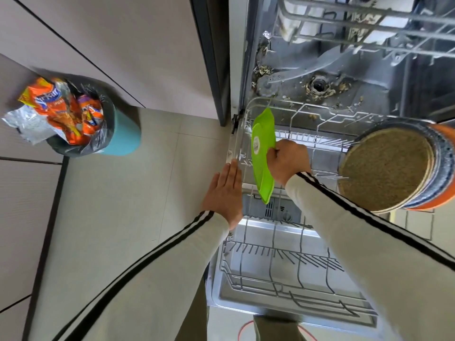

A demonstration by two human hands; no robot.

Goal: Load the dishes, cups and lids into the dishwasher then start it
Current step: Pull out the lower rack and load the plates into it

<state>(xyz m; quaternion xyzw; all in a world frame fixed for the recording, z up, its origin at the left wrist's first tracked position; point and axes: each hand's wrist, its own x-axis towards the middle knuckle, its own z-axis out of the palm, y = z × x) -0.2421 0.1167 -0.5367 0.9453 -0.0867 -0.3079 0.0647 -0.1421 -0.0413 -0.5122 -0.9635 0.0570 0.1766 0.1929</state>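
Observation:
The dishwasher stands open with its lower rack (283, 267) pulled out over the lowered door. My right hand (288, 161) grips a bright green plastic plate (263, 153), held on edge over the rack's left side. My left hand (225, 193) is flat with fingers together, resting against the rack's left rim and holding nothing. A large round dish (389, 168) with a speckled brown underside and a blue and orange rim stands on edge at the rack's right. The upper rack (369, 23) at the top holds white items.
Food debris lies around the filter (320, 88) on the tub floor. A teal waste bin (98, 124) with a black liner and orange wrappers stands on the tiled floor to the left. Pale cabinet fronts (110, 40) run beside it.

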